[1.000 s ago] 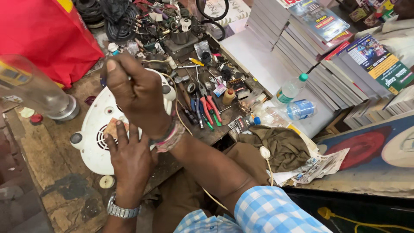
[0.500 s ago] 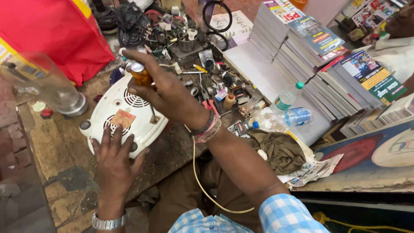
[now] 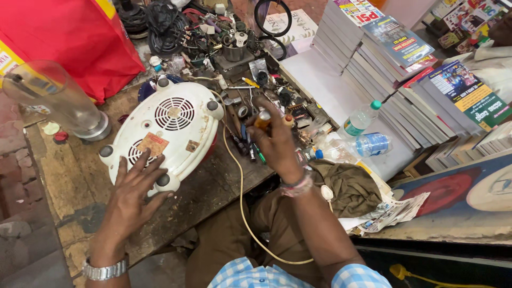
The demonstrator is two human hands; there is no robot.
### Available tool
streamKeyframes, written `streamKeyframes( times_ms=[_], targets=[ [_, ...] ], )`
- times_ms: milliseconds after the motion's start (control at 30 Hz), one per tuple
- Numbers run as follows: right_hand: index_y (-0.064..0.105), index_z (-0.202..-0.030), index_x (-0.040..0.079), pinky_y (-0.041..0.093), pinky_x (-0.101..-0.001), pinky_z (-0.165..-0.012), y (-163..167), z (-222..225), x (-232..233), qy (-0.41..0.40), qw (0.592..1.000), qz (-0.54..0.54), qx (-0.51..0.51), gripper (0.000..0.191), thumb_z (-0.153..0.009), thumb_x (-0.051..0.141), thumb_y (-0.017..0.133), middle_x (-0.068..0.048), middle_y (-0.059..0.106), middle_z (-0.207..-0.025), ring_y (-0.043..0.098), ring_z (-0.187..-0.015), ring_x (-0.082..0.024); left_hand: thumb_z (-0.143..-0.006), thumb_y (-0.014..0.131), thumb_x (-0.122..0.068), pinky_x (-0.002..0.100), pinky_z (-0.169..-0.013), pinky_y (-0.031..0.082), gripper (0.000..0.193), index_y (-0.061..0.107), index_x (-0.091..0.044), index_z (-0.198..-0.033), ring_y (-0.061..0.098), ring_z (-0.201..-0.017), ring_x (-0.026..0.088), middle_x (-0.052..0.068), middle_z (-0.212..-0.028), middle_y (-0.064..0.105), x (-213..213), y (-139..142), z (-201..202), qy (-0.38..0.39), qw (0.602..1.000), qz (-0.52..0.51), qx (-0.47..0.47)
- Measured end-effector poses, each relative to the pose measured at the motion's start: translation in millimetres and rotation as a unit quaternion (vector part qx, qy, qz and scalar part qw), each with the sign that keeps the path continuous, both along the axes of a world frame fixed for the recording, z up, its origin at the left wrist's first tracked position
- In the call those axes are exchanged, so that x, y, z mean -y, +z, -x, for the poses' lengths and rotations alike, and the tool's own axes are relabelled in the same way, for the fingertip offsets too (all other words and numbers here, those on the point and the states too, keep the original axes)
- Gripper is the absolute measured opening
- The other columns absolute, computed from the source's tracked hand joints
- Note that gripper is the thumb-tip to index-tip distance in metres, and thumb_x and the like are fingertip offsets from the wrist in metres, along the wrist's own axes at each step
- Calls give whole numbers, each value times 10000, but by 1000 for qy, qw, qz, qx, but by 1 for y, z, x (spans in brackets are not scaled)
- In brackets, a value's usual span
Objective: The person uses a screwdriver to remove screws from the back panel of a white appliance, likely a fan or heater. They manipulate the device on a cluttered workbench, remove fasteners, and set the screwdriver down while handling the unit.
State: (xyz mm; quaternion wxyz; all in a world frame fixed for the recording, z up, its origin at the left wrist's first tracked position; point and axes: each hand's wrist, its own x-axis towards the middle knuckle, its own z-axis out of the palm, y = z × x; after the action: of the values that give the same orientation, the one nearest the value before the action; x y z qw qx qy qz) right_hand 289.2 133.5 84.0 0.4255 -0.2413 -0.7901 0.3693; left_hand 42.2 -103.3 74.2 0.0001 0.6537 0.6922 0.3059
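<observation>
Right hand (image 3: 276, 140) has lifted off the white appliance (image 3: 170, 128), gripping an orange-handled screwdriver (image 3: 262, 119) above the tools at the table's middle. Left hand (image 3: 133, 194), open and flat, still presses the upturned appliance's near edge; its underside now lies uncovered.

We see the appliance base (image 3: 170, 128): cream plastic, smooth, semi-gloss, with a paper-like brown label. Under it, the workbench (image 3: 69, 181) is bare wood, rough, worn and stained. Left of the appliance, the jar (image 3: 53, 98) looks like clear glossy plastic on a metal base. Right of it, the screwdriver (image 3: 262, 120) has a translucent amber plastic handle. Further right: bottles (image 3: 368, 130) of clear plastic, book stacks (image 3: 394, 58) with glossy paper covers, matt olive cloth (image 3: 346, 186).
</observation>
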Motion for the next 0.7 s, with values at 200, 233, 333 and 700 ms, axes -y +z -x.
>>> streamKeyframes(
  times_ms=[200,233,333,700],
  targets=[
    [469,-1453,90,570,-395,-846,-82,11,-13,-21,997,-49,48,577,-942,56,735,-130,733,-1092,738,-982,-287,-722,812,-207,560,-1242,240,497,687,-48,-1176,425,-1457,303,92,-1420,614,-6,11,-3,-11,1000,22,6],
    [479,-1441,85,569,-403,-858,-91,11,-13,-20,998,-43,43,566,-938,52,737,-139,728,-1086,734,-986,-300,-723,812,-209,555,-1242,249,489,689,-48,-1167,426,-1459,307,90,-1418,614,-6,12,-4,-13,1000,17,4],
    [452,-1453,76,570,-382,-885,-107,8,-12,-11,1000,-10,17,554,-959,39,701,-121,733,-1095,738,-1035,-271,-723,813,-212,536,-1235,271,477,694,-47,-1154,428,-1457,318,89,-1417,612,-8,14,-5,-18,1000,18,1],
    [413,-1459,89,591,-346,-861,-116,-2,-18,-12,1000,24,-7,563,-965,-37,650,-122,729,-1080,751,-979,-230,-734,798,-181,497,-1226,305,456,682,-10,-1140,423,-1453,329,113,-1421,603,-8,16,-4,-30,999,32,-14]
  ],
)
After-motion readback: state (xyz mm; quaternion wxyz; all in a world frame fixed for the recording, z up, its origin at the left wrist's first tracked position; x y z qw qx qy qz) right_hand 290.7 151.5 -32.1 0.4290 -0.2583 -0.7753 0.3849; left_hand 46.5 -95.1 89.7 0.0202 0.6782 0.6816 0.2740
